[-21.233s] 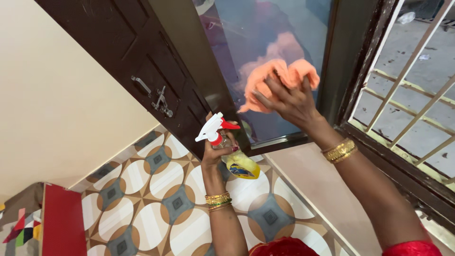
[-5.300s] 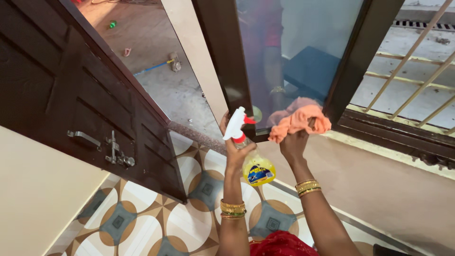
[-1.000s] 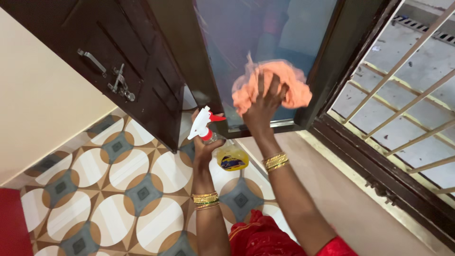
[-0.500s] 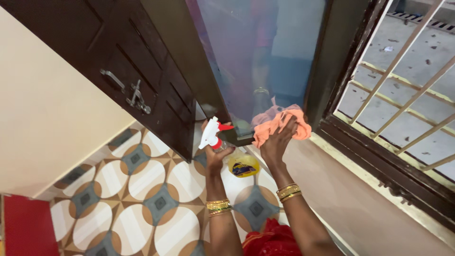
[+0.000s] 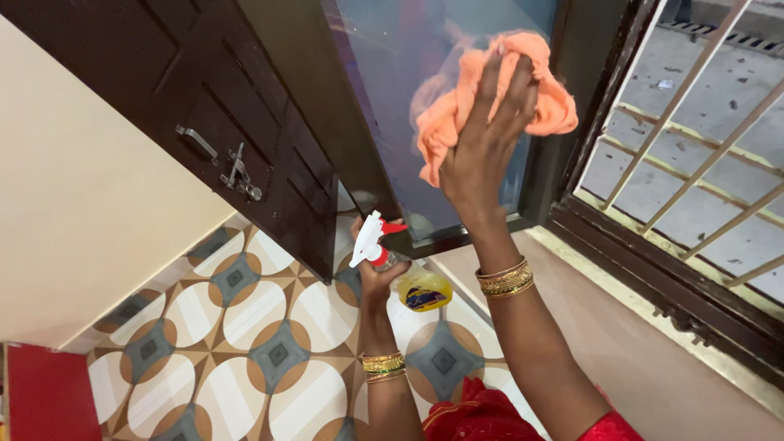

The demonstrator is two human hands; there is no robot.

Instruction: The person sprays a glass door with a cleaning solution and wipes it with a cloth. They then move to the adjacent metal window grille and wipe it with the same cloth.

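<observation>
My right hand (image 5: pixel 482 147) presses a bunched orange cloth (image 5: pixel 539 90) flat against the glass pane (image 5: pixel 384 82) of an open dark-framed window shutter, high on the pane. Below it my left hand (image 5: pixel 377 278) grips a spray bottle (image 5: pixel 408 278) by the neck; the bottle has a white trigger head with a red nozzle and a yellow body with a label. The bottle hangs near the shutter's bottom corner, pointing away from the glass. Gold bangles sit on both wrists.
A dark wooden door (image 5: pixel 220 139) with a metal handle and latch stands open at the left, against a cream wall (image 5: pixel 73 212). Pale window bars (image 5: pixel 694 122) and the dark window frame (image 5: pixel 670 302) lie at right. Patterned floor tiles (image 5: pixel 237 343) are below; a red object (image 5: pixel 45 396) sits bottom left.
My right hand has swept the orange cloth from the pane's bottom edge up to its upper part. The left hand with the spray bottle has stayed about where it was.
</observation>
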